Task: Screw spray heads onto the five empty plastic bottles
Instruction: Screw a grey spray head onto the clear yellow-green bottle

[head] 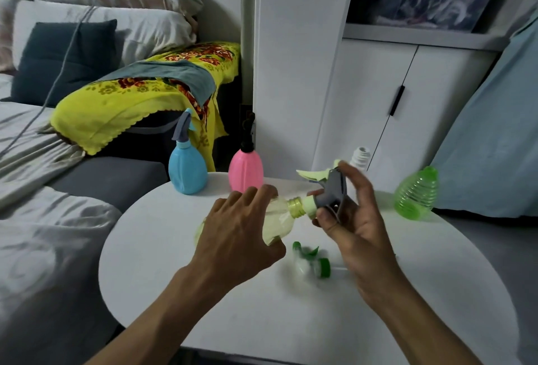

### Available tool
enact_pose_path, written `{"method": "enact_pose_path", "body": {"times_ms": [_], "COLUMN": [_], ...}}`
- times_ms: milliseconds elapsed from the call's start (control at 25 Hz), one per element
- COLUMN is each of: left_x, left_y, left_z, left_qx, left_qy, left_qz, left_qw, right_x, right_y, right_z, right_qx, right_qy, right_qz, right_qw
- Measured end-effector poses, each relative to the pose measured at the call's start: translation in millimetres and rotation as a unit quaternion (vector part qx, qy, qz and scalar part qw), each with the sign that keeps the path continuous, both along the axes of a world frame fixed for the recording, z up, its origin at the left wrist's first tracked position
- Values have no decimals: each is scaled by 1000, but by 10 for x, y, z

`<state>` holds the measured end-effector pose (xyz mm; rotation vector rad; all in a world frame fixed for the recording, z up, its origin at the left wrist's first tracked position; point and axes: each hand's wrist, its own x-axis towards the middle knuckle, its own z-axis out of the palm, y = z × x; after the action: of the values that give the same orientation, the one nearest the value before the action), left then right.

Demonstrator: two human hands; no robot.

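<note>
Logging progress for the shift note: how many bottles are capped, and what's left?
Done: the blue bottle and pink bottle stand with spray heads on. In hand: left hand holds the yellow bottle tilted, right hand brings a grey spray head to its neck. Left: the green bottle and white bottle, both open-necked. A green spray head lies on the table.

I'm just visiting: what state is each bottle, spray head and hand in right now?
Blue bottle: upright, spray head on.
Pink bottle: upright, spray head on.
Yellow bottle: tilted, held by left hand.
Grey spray head: at the yellow bottle's neck, held by right hand.
Green bottle: headless.
White bottle: upright, neck open.
Green spray head: lying loose, blurred.
</note>
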<state>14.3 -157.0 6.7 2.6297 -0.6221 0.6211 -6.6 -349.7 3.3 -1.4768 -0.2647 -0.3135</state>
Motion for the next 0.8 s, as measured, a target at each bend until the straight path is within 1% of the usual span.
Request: {"method": "enact_pose_path", "body": {"times_ms": [80,160,200,240,280,320,360,400,440,480,520,560,600,680,720,760,800], "left_x": [-10,-3,2,4,4,5,7,10,12,12,11,7,1,-23,-37,-49,-60], "left_y": [13,61,85,106,120,129,134,138,144,154,163,172,178,190,192,193,198], "left_z": [11,28,30,29,30,34,40,48,59,68,75,76,74,66,66,71,80], "left_qx": [6,17,31,48,63,74,84,94,103,110,115,116,116,119,120,119,114], "left_qy": [2,-3,-6,-8,-8,-9,-10,-11,-12,-10,-8,-6,-3,0,2,6,9], "left_qz": [-2,0,-3,-8,-14,-19,-21,-23,-26,-31,-38,-44,-50,-61,-66,-70,-75], "left_qw": [1000,1000,999,999,998,997,996,995,994,993,993,992,992,991,991,990,991], "right_x": [-27,-57,-71,-82,-89,-94,-94,-89,-81,-74,-69,-72,-81,-109,-128,-140,-145], "right_y": [-2,-46,-75,-107,-133,-153,-166,-170,-169,-165,-159,-149,-131,-91,-72,-57,-48], "right_z": [8,34,39,40,41,54,72,93,107,105,91,73,62,31,11,-11,-19], "right_qx": [-105,-252,-333,-417,-495,-552,-590,-615,-632,-643,-647,-641,-621,-536,-483,-438,-401], "right_qy": [-19,-19,-29,-55,-93,-133,-159,-173,-186,-202,-219,-232,-230,-176,-141,-116,-103], "right_qz": [-15,-47,-73,-111,-153,-194,-228,-248,-254,-250,-235,-205,-160,-49,-9,14,25], "right_qw": [994,966,940,901,850,800,758,728,708,695,691,702,732,824,864,892,910]}}
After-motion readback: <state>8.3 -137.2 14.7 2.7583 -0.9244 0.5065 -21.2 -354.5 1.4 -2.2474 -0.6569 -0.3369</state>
